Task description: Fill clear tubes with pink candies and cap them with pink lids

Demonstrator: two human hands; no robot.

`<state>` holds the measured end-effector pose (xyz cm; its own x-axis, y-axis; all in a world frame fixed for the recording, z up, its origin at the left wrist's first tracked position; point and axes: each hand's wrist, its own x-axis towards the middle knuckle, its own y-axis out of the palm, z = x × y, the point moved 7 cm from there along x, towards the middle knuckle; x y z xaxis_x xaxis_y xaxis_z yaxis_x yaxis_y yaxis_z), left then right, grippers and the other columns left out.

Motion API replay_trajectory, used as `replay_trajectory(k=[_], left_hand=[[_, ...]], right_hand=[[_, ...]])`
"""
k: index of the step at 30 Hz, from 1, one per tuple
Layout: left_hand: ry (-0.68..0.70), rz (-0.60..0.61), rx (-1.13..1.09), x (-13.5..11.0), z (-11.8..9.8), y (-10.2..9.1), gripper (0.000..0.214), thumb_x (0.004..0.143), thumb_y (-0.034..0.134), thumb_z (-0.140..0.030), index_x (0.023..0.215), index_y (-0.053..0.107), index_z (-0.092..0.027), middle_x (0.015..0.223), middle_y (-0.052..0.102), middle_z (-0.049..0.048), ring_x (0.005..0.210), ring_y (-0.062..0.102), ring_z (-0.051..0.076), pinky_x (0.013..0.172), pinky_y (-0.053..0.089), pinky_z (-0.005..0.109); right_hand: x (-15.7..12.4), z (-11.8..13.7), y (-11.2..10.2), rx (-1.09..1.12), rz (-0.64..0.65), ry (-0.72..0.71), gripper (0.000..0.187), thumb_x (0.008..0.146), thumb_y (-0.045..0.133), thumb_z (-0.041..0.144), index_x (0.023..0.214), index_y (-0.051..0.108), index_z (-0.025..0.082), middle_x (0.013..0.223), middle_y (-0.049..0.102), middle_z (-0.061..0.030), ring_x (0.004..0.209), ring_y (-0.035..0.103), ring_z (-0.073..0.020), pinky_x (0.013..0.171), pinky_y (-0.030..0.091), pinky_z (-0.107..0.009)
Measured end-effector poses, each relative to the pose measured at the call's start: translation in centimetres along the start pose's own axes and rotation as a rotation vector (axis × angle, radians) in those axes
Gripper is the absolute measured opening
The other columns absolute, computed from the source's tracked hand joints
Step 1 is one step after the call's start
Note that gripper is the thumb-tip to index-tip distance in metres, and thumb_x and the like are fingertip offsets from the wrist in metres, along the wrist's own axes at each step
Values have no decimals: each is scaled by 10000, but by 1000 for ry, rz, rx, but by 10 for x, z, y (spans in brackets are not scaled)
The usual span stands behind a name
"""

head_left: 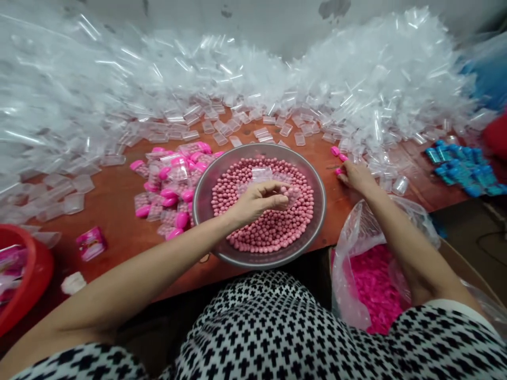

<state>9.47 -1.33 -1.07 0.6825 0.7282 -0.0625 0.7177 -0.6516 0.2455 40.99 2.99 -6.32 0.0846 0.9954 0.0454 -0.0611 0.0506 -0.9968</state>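
Note:
My left hand point(259, 201) is closed over the metal bowl point(320, 221), its thumb and fingers round a small clear plastic container point(293, 196) with pink balls in it. Beneath it, round pink balls point(263, 240) fill the bowl, and another clear container point(262, 173) lies on them. To the right of the bowl, my right hand point(358, 178) rests low over the table, fingertips closed at a bright pink cap point(338, 171). Two more pink caps point(336, 151) lie just beyond its fingers.
Filled containers with pink caps point(170, 179) lie left of the bowl. A huge heap of clear containers point(245, 74) lines the back. An open bag of pink caps point(374, 285) stands at front right, blue-capped containers point(463, 166) far right, a red basin point(39, 264) at left.

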Motion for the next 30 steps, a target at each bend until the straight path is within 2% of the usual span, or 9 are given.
replay_trajectory(k=[3, 6, 8, 10, 14, 17, 20, 25, 30], left_hand=[[61, 28, 10, 0, -7, 1, 301, 741, 807, -382, 905, 738, -139, 957, 724, 76, 874, 662, 182, 804, 559, 332], [87, -14, 29, 1, -8, -4, 284, 749, 797, -377, 882, 731, -135, 920, 717, 66, 845, 652, 165, 802, 547, 319], [90, -30, 56, 2, -6, -6, 272, 751, 787, -357, 897, 734, -134, 899, 715, 58, 822, 650, 156, 797, 542, 316], [83, 4, 94, 3, -4, -3, 254, 752, 775, -334, 901, 742, -132, 902, 723, 63, 834, 657, 161, 808, 540, 322], [107, -7, 84, 1, -5, -4, 287, 763, 761, -338, 974, 748, -142, 1003, 740, 80, 904, 673, 177, 871, 540, 351], [104, -9, 73, -1, -9, -4, 327, 782, 756, -364, 1025, 745, -145, 1036, 741, 89, 926, 682, 185, 878, 547, 350], [173, -2, 118, -4, -16, -2, 332, 799, 743, -392, 1025, 748, -148, 1043, 738, 91, 928, 685, 189, 866, 548, 336], [274, -9, 249, -10, -21, 1, 327, 838, 694, -396, 1054, 752, -157, 1000, 747, 72, 923, 687, 196, 850, 544, 318], [365, -80, 397, -17, -29, -2, 277, 881, 657, -333, 1072, 757, -159, 1006, 769, 73, 891, 699, 188, 795, 541, 278]], right_hand=[[-6, 4, -21, 239, -118, 62, 371, 838, 595, 312, 1140, 669, 108, 922, 736, -158, 848, 684, -308, 804, 515, -455], [-24, 18, -52, 658, -244, 50, 430, 801, 658, 371, 1181, 677, 170, 886, 730, -74, 765, 675, -221, 746, 544, -386], [-39, 40, -72, 906, -247, -26, 414, 772, 706, 390, 1139, 697, 200, 901, 725, -46, 762, 670, -185, 717, 552, -342], [-55, 70, -90, 1024, -189, -115, 360, 750, 753, 381, 1067, 718, 214, 932, 729, -38, 790, 671, -176, 703, 556, -319], [-80, 127, -121, 998, -104, -303, 285, 794, 754, 352, 1041, 732, 212, 938, 743, -43, 793, 677, -174, 695, 561, -306], [-89, 154, -137, 941, -138, -427, 259, 829, 738, 332, 1053, 726, 205, 952, 746, -44, 807, 685, -167, 722, 558, -293], [-92, 174, -142, 860, -185, -535, 232, 864, 709, 319, 1066, 714, 204, 956, 751, -46, 813, 689, -164, 729, 551, -286], [-96, 197, -138, 694, -261, -691, 193, 890, 680, 248, 1071, 697, 186, 930, 744, -60, 808, 678, -161, 760, 534, -286], [-96, 199, -130, 675, -234, -685, 169, 904, 667, 264, 1061, 681, 204, 893, 719, -41, 733, 645, -143, 675, 510, -261]])
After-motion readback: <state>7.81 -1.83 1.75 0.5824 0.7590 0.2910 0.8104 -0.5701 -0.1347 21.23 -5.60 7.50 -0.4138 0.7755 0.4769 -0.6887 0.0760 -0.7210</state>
